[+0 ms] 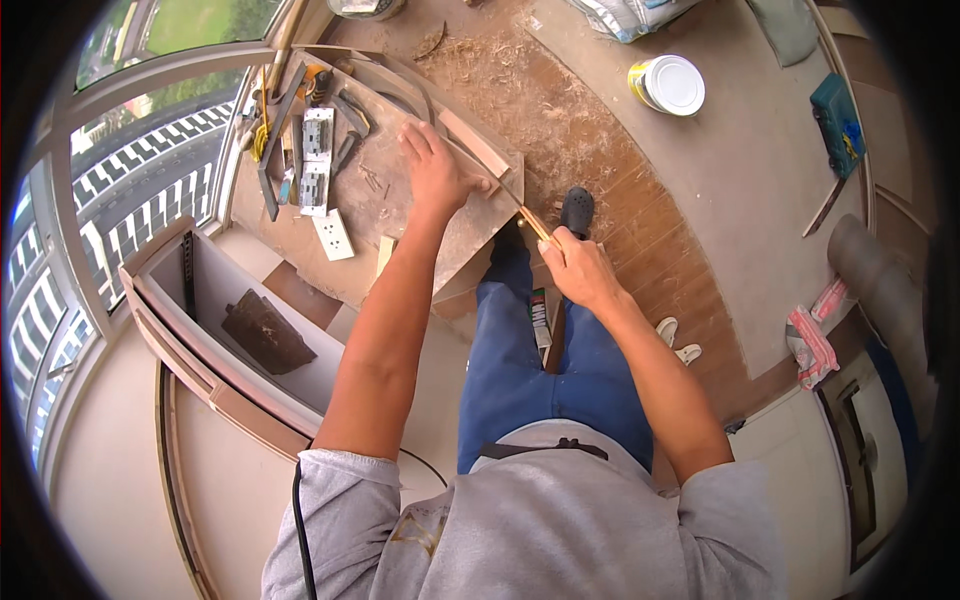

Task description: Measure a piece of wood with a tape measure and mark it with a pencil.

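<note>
Here, left hand (pixel 435 172) pinning wood strip (pixel 478 145), saw (pixel 520 205) beside

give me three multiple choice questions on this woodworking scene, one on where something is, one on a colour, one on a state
1. Where does the left hand rest?
A. on the curved wooden strip on the work board
B. on the white can
C. on the pink rag

2. What colour is the case by the wall at upper right?
A. red
B. teal
C. yellow

3. How is the right hand?
A. open and empty
B. shut on a thin handle at the board's edge
C. flat on the floor

Answers: A, the palm presses the curved wooden strip on the work board; B, the case is teal; B, the fingers are closed round the thin handle.
</note>
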Demonstrator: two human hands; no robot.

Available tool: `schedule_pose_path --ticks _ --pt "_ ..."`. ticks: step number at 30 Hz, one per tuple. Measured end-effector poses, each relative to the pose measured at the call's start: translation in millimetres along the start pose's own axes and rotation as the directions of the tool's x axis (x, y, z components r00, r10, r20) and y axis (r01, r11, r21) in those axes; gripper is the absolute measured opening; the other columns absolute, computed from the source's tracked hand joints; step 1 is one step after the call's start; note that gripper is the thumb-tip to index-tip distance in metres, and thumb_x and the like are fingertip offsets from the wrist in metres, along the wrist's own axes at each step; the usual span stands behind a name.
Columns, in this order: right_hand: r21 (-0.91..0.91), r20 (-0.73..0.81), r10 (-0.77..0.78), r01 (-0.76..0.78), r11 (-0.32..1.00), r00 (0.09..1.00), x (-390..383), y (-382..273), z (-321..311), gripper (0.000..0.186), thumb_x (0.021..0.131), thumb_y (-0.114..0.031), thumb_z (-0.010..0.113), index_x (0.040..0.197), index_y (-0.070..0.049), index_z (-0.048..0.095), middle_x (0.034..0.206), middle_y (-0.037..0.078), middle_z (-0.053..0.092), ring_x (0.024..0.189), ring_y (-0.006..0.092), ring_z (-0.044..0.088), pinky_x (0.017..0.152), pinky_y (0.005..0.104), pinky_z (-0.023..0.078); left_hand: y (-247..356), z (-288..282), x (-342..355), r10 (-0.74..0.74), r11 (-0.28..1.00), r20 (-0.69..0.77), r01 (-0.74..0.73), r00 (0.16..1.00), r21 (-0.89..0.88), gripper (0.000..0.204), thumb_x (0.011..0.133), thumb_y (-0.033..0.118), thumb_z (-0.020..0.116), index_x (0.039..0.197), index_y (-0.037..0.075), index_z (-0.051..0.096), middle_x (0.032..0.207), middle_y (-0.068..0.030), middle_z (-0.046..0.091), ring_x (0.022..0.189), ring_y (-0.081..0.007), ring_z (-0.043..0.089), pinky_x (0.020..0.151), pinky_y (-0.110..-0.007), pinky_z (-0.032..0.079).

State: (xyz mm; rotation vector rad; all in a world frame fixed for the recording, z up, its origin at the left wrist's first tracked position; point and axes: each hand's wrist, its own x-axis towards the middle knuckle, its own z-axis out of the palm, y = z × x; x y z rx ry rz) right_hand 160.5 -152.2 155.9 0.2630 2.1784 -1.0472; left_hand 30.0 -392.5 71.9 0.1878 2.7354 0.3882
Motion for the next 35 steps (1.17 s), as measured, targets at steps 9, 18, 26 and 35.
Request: schedule_pose_path --ticks 9,18,26,35 --pt "0.073 -0.110 -0.065 0.074 0.995 0.992 60 5 -1 0.042 0.103 -0.041 0.049 0.100 -0.001 0.061 0.086 0.033 0.068 0.087 0.0545 0.065 0.078 0.0610 0.051 13 5 1 -0.067 0.997 0.060 0.069 0.996 -0.030 0.151 0.056 0.046 0.098 0.156 -0.016 0.005 0.162 -0.0439 0.004 0.153 -0.0568 0.002 0.127 -0.052 0.013" --pt "-0.008 -0.327 0.077 -0.085 0.996 0.942 -75 112 -67 0.031 0.105 -0.033 0.053 0.100 -0.003 0.059 0.082 0.029 0.065 0.081 0.0528 0.063 0.067 0.0582 0.045 14 -2 4 -0.106 0.992 0.045 0.109 0.993 -0.061 0.149 0.058 0.047 0.097 0.156 -0.016 0.004 0.163 -0.0417 0.003 0.154 -0.0550 0.001 0.128 -0.052 0.012" --pt "-0.231 -0.298 0.233 -0.307 0.923 0.926 -222 154 -105 0.035 0.105 -0.033 0.051 0.095 0.000 0.060 0.080 0.030 0.062 0.077 0.0510 0.062 0.065 0.0555 0.046 34 0 4 -0.416 0.884 -0.110 0.373 0.903 -0.282 0.108 0.073 0.032 0.089 0.161 0.012 0.030 0.158 -0.0353 0.024 0.142 -0.0538 0.031 0.117 -0.052 0.035" --pt "-0.007 -0.325 0.275 -0.294 0.956 0.905 -183 119 -162 0.034 0.107 -0.037 0.052 0.105 -0.005 0.065 0.069 0.009 0.065 0.059 0.0300 0.062 0.060 0.0444 0.051 -5 10 9 -0.529 -0.152 0.344 0.312 0.775 -0.938 0.114 0.076 0.009 0.079 0.167 0.021 0.010 0.164 -0.0327 0.013 0.149 -0.0460 0.027 0.120 -0.050 0.031"
